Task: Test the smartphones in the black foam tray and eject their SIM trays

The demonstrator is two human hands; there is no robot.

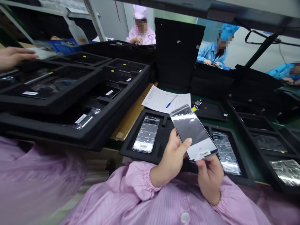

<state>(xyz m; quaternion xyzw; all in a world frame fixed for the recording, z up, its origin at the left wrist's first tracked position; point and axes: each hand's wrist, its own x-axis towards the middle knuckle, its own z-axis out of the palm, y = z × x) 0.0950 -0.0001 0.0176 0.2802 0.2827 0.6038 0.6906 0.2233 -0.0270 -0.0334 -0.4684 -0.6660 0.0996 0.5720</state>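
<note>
A phone [193, 132] is pinched between the left hand [172, 157] and right hand [209, 178] above a black tray [164, 131].

A long counter [236, 125] with a green top runs across the view, crowded with black foam trays [161, 137]. To the left, more black trays [70, 93] are stacked high, some on a cardboard sheet [131, 117]. A printed sheet of paper [161, 100] with a blue pen [171, 101] lies on the counter. A tall black panel [178, 53] stands upright behind it. Overhead a dark shelf [234, 12] crosses the top, with black cables [262, 39] hanging below. Beyond, the walls [243, 53] are pale grey. One person in pink [142, 29] and two people in blue [214, 50] sit at far benches
</note>
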